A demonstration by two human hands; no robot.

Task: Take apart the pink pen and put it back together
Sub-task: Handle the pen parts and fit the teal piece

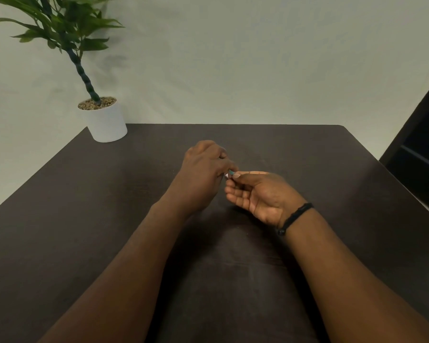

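Both hands meet above the middle of the dark table (109, 219). My left hand (203, 174) is curled, back up, with its fingertips pinched on a small part of the pink pen (230, 173), of which only a short teal and pale pink bit shows. My right hand (260, 194) lies palm up, its thumb and forefinger pinched on the same small piece from the right. The rest of the pen is hidden inside the hands. A black cord bracelet (295, 216) circles my right wrist.
A white pot (107, 122) with a green plant (60, 23) stands at the table's back left corner. A dark piece of furniture (421, 149) stands beyond the right edge. A pale wall runs behind the table.
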